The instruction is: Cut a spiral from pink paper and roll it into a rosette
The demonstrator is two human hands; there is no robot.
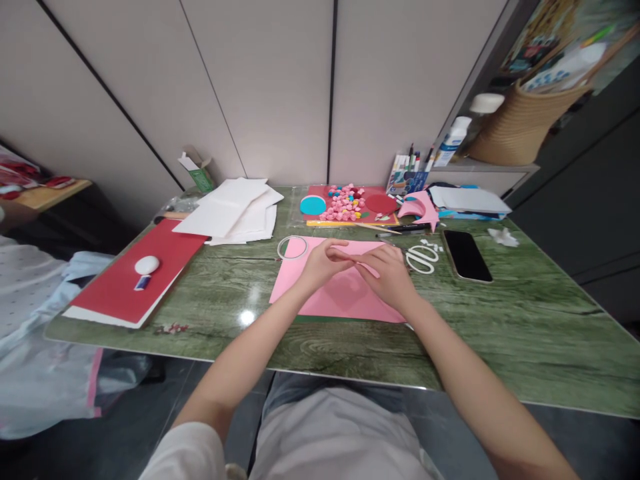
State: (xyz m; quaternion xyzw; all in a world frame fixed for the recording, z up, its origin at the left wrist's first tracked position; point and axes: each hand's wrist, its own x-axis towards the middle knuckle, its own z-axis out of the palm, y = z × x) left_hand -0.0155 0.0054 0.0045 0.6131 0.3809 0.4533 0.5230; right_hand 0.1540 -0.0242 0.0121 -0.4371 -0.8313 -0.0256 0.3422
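My left hand (325,262) and my right hand (389,273) meet over a pink sheet of paper (345,300). Both are closed, thumbs and fingertips pinched together at one spot. Whatever is between the fingertips is too small to make out. A green edge shows beneath the sheet's near side. By the sheet's upper left corner lies a white ring (293,248), partly over the paper. White-handled scissors (421,259) lie just right of my right hand, their blades hidden.
Behind the sheet, a plastic bag (345,203) holds many small pink balls and coloured discs. A pink cut-out (421,209), a marker box (407,175) and a phone (467,255) are to the right. White sheets (227,208), red paper (145,267) and a white oval object (147,265) are left.
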